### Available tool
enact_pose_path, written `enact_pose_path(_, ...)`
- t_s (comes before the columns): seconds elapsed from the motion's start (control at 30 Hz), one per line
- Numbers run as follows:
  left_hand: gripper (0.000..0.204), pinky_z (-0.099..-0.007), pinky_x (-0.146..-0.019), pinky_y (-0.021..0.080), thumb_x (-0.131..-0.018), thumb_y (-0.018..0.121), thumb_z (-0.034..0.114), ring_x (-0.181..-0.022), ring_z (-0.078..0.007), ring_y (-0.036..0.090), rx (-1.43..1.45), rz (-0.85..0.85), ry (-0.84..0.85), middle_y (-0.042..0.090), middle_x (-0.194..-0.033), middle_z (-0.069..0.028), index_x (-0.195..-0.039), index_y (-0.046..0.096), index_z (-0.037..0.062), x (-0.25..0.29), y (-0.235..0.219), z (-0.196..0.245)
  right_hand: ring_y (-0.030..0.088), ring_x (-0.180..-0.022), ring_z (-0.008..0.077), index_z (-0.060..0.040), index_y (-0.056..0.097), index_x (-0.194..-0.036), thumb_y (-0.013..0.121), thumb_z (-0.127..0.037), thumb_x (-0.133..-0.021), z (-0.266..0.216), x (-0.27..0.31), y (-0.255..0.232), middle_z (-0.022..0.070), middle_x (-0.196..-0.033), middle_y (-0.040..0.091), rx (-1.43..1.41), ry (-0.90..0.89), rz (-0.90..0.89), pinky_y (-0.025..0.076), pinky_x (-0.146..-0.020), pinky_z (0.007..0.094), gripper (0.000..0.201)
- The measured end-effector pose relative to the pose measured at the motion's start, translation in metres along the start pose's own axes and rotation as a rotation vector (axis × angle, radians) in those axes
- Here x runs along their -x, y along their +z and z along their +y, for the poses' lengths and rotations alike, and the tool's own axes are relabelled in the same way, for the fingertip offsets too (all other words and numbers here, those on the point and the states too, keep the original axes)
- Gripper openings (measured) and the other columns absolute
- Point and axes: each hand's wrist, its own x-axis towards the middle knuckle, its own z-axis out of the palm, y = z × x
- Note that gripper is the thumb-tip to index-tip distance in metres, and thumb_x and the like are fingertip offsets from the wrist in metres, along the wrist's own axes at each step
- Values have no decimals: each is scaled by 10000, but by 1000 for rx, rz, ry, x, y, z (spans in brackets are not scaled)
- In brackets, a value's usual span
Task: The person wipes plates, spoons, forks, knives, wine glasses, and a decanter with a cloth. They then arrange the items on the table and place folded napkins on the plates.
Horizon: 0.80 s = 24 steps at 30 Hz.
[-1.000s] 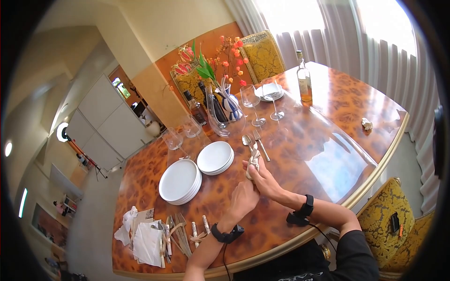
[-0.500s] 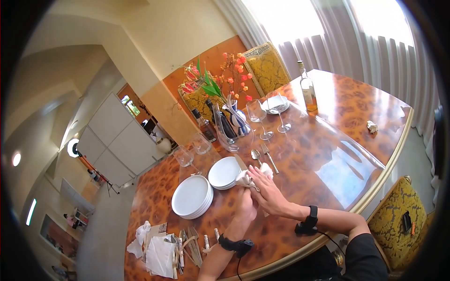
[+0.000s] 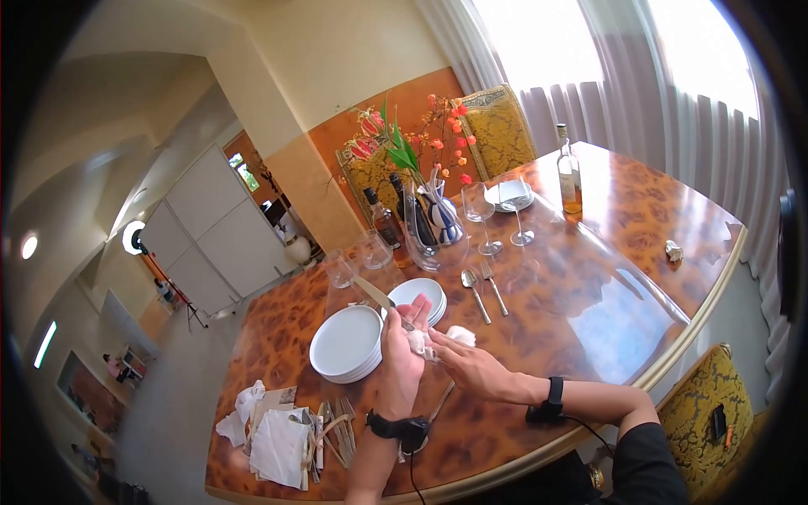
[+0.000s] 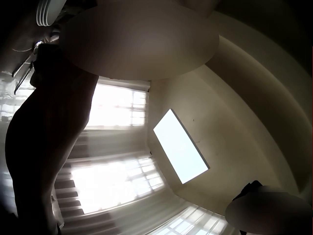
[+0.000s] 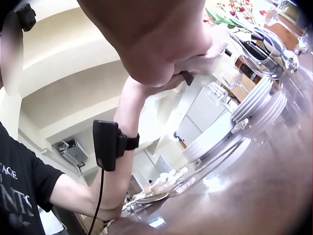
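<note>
1. Your knife (image 3: 375,294), broad-bladed and shiny metal, is in your left hand (image 3: 404,358), over the near side of the white plates. Its long axis runs diagonally in the head view; the blade points up and left, towards the clear stemmed glasses (image 3: 340,269), and the handle end disappears into your hand.
2. Your left thumb clamps the knife against your hand; the fingers reach upward, slightly apart.
3. A crumpled white cloth (image 3: 421,343) lies in your left palm. Your right hand (image 3: 475,372) presses on it, fingers straight and mostly together.
4. Just beyond your hands sit two stacks of round white plates (image 3: 346,342). To their right, a silver spoon (image 3: 474,295) and silver fork (image 3: 495,289) lie side by side.
5. At lower left are white napkins (image 3: 279,446) and a cutlery bundle (image 3: 341,429).
6. Farther back stand a flower arrangement (image 3: 404,147) and a clear bottle of amber liquid (image 3: 570,181); you can't read its label at this size.
7. Your right wrist view shows white lettering on the black shirt (image 5: 24,178), partly readable as "AGE" and "NTS". Your left wrist view shows a bright rectangular panel (image 4: 180,147) overhead, outside the head view.
</note>
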Motion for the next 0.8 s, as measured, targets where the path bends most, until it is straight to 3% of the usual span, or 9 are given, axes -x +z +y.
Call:
enact_pose_path(0.17,417,-296,-540,384,-1044,310,467,-634,-154,473,1,-38,22,576,-868,-72,-850,506,153,0,-10,23,615,-879,430,-3,499,-1153,532,-82,-917,-4,-4,-5,234,-1078,628,-138,158,-98,526,-749,452,250)
enact_pose_path(0.23,439,-241,-381,237,-1016,347,542,-420,-95,319,78,-24,-109,559,-779,-56,-791,459,182,-3,-12,19,631,-806,404,-3,489,-1113,488,-121,-967,7,-7,4,211,-907,633,-435,348,203,512,-718,405,188)
enact_pose_path(0.37,415,-247,-385,258,-1015,360,535,-432,-95,355,20,-48,-150,554,-758,-40,-830,459,178,-5,-15,10,637,-782,214,13,493,-1058,469,-162,-999,19,-20,11,157,-887,643,-901,570,420,486,-697,346,186)
enact_pose_path(0.43,396,-253,-381,272,-1016,369,527,-439,-98,389,-8,-41,-163,548,-754,-33,-880,467,168,0,-5,-1,624,-814,161,23,518,-1093,469,-144,-998,17,-20,7,125,-922,653,-526,562,394,501,-710,310,197)
enact_pose_path(0.5,420,-250,-401,326,-1032,335,503,-468,-114,453,-92,117,-31,579,-777,-23,-952,503,127,7,7,-15,626,-812,158,15,556,-1161,488,-130,-987,-8,-29,-2,161,-1039,648,-541,425,401,509,-715,309,236)
enact_pose_path(0.53,477,-283,-584,499,-1048,297,468,-673,-160,598,-82,-32,7,625,-918,-53,-1112,533,59,8,-1,-21,642,-1016,261,-5,574,-1228,522,-124,-968,-7,-30,-2,202,-1260,590,-432,328,354,504,-860,365,291)
enact_pose_path(0.63,511,-353,-870,520,-1057,279,437,-961,-199,620,-25,7,11,616,-1114,-97,-1265,503,26,6,-1,-46,502,-1274,364,-18,581,-1244,551,-117,-947,0,-27,17,194,-1413,489,-125,203,303,412,-1037,417,314)
enact_pose_path(0.67,534,-382,-958,472,-1056,281,440,-1079,-215,571,-25,-34,2,581,-1196,-114,-1304,479,10,16,6,-39,320,-1402,381,-25,573,-1264,569,-111,-933,-5,-25,17,171,-1450,454,-184,237,292,309,-1125,451,342)
enact_pose_path(0.8,583,-417,-1106,347,-1053,266,452,-1298,-266,432,-90,-73,73,459,-1403,-182,-1356,433,-17,19,7,-31,496,-1267,370,-33,568,-1279,594,-77,-908,-14,-16,14,175,-1410,493,-235,181,282,440,-1015,420,374)
